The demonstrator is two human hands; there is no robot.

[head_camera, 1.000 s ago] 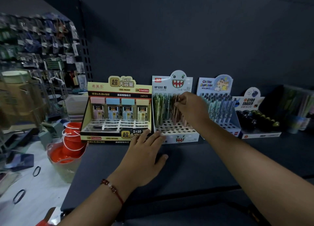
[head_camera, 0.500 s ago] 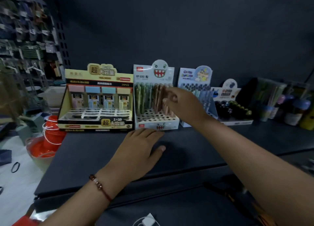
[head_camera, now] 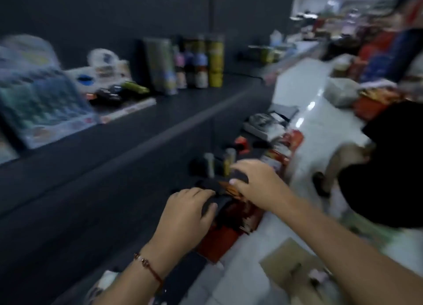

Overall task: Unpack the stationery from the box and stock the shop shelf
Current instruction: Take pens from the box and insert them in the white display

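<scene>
— Both hands have left the dark shelf (head_camera: 128, 130); view swung right, heavily blurred.
— Grip?
— Left hand (head_camera: 187, 210) and right hand (head_camera: 254, 181) each curl round a dark item (head_camera: 219, 190) — unidentifiable — above the red box (head_camera: 219, 238) on the floor.
— Stock?
— Display boxes (head_camera: 45, 107) and tubes (head_camera: 206, 62) stand on the shelf.

A white tiled floor (head_camera: 306, 130) stretched to the right of the fingers. A flat piece of brown cardboard (head_camera: 290, 259) lay on it, nearer the camera than the fingers. Farther right, a figure in black clothing (head_camera: 393, 167) stood on the tiles. Blurred red packaging (head_camera: 375, 103) was heaped beyond.
</scene>
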